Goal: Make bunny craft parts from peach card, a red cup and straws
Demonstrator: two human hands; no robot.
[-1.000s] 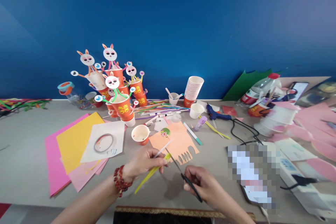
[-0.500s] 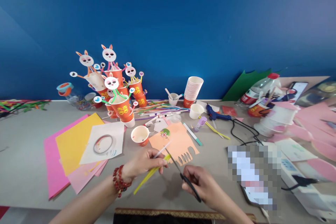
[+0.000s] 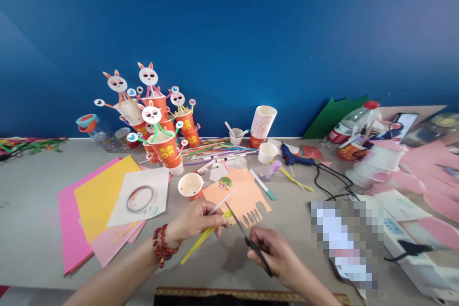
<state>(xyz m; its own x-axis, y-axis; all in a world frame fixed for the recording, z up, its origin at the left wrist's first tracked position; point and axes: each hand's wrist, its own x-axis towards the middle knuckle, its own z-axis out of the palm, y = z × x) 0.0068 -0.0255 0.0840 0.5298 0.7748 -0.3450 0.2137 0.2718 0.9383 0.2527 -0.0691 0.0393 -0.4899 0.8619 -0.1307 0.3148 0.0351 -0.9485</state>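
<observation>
My left hand [image 3: 197, 224], with a red bead bracelet at the wrist, is closed on thin yellow strips [image 3: 194, 249] that slant down to the left. A narrow whitish strip [image 3: 221, 200] also sticks out between its fingers. My right hand [image 3: 272, 254] grips black-handled scissors [image 3: 258, 254]. Their blades point up and left, close beside the yellow ends at my left fingertips; whether they touch is unclear. Beyond both hands lies an orange paper sheet [image 3: 245, 189] with cut-outs along its near edge. A red paper cup [image 3: 191, 186] stands past my left hand.
Stacked cups with rabbit faces [image 3: 167, 150] stand at the back left. Coloured paper [image 3: 79, 229] with a tape roll [image 3: 139, 186] lies left. A blue glue gun [image 3: 296, 157], its cable, a blurred-out phone [image 3: 344, 248] and a power strip [image 3: 405, 248] occupy the right.
Both hands hold nearly the same pose, with the scissors still by the yellow strips. The view has shifted very slightly.
</observation>
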